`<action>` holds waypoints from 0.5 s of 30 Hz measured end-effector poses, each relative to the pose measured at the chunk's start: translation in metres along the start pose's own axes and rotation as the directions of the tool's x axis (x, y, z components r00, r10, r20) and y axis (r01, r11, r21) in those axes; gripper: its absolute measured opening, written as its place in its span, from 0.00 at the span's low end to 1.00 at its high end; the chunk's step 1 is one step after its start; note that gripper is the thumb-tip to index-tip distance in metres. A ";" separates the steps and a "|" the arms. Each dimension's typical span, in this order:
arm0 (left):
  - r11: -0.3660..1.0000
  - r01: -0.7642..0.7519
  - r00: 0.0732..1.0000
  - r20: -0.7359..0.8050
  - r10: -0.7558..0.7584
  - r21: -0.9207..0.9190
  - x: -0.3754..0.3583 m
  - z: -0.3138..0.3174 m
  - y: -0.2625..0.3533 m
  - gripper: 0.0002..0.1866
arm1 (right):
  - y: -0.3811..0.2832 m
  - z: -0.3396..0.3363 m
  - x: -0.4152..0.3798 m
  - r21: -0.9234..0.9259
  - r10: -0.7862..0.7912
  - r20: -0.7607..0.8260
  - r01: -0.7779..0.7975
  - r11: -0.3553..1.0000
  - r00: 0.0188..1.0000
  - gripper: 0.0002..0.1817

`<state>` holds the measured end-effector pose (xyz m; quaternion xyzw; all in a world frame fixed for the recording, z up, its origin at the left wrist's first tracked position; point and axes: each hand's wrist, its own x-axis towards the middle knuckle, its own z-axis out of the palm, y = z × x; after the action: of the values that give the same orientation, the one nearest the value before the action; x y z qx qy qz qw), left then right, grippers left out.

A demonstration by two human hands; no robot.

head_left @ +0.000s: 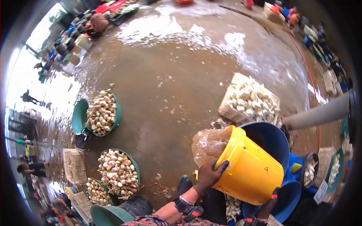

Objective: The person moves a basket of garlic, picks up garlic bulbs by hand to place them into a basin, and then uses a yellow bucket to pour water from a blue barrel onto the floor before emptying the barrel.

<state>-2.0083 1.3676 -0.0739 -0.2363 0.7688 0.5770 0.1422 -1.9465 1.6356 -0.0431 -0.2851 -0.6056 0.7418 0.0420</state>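
A yellow bucket (249, 167) is tipped on its side, and muddy water (209, 145) pours out of its mouth toward the wet floor. My left hand (208, 176), in a dark glove, grips the bucket's rim. My right hand (269, 205), also gloved, holds the bucket's base from below. A watch (184, 206) sits on my left wrist. Behind the bucket stands a blue tub (269, 137).
A white crate of garlic bulbs (249, 100) sits beyond the bucket. Green basins heaped with garlic (102, 113), (118, 171), (97, 191) line the left. A grey pipe (320, 113) crosses at the right. The brown concrete floor (169, 75) is wet. People crouch at the edges.
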 end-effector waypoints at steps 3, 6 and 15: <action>0.971 -0.014 0.991 -0.135 -0.019 -0.238 0.001 -0.030 -0.039 0.24 | 0.004 0.005 0.001 -0.219 -0.014 0.015 0.017 0.976 1.000 0.27; 0.873 0.026 0.964 -0.219 -0.151 -0.486 0.013 -0.053 -0.105 0.23 | 0.016 0.025 0.013 -0.534 -0.020 0.006 0.020 0.846 1.000 0.24; 0.788 -0.007 0.837 -0.435 -0.332 -0.616 -0.016 -0.114 -0.172 0.24 | -0.007 0.152 -0.014 -0.590 -0.457 0.546 0.710 0.385 0.702 0.27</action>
<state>-1.8976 1.2235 -0.1737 -0.4840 0.5331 0.6864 -0.1019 -2.0087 1.4983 -0.0154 0.0747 -0.9188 0.3775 0.0877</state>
